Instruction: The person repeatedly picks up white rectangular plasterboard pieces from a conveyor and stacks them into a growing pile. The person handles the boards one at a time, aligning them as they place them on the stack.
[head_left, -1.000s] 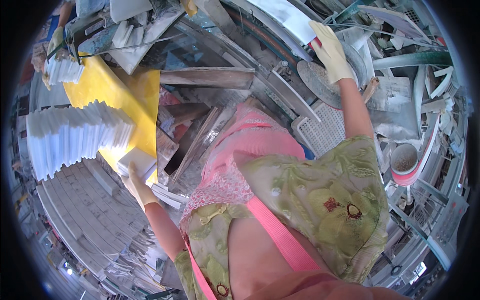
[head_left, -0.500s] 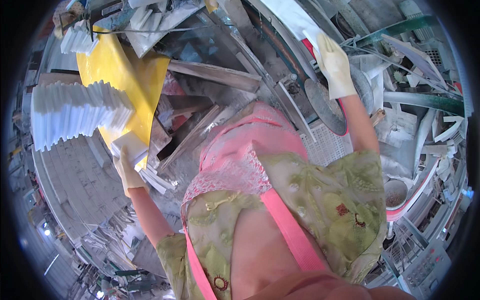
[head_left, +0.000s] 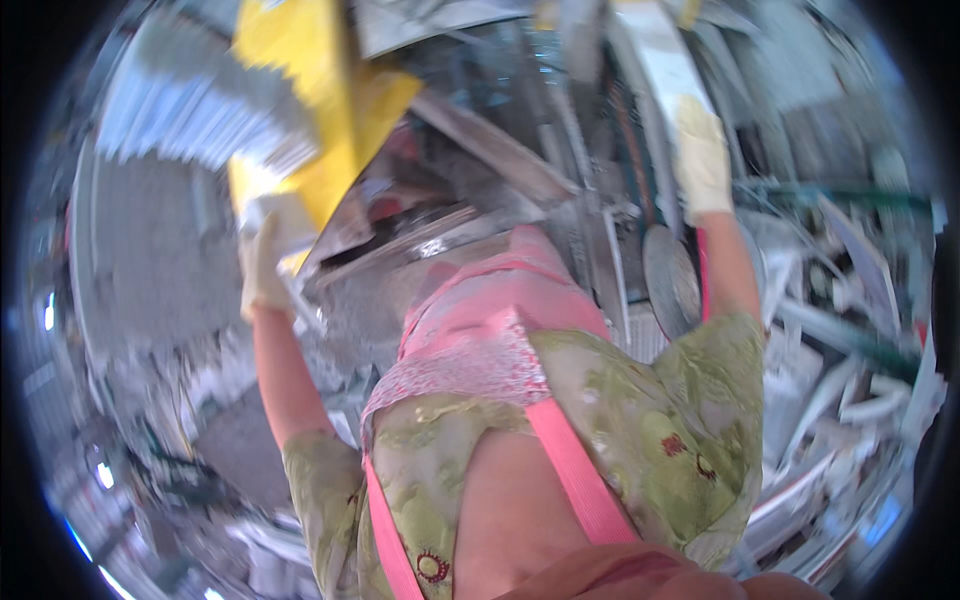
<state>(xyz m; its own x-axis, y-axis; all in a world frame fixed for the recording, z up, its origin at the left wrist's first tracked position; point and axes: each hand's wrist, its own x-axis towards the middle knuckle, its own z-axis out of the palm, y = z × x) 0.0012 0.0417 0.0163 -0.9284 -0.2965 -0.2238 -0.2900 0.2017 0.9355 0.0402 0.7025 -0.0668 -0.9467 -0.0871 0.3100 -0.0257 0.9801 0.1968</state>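
My left hand (head_left: 263, 272), in a pale cream glove, is closed around a small white tile (head_left: 285, 222) at the lower edge of a yellow sheet (head_left: 345, 150). Just beyond it stands a long row of upright white tiles (head_left: 200, 105), blurred by motion. My right hand (head_left: 703, 165), gloved alike, reaches far forward on the right. Its fingers lie outstretched and flat on the near end of a long white strip (head_left: 665, 60); whether anything is under the palm is hidden.
A round grey wheel or disc (head_left: 670, 280) sits beside my right forearm. Wooden boards (head_left: 495, 148) lean in the middle, beyond my pink apron (head_left: 500, 300). A grey block surface (head_left: 150, 250) lies at left, and white offcuts (head_left: 800, 370) clutter the right.
The view has swung, so the surroundings shift right and look blurred. My left hand stays on the tile by the yellow sheet. My right hand remains on the white strip, its fingers flat.
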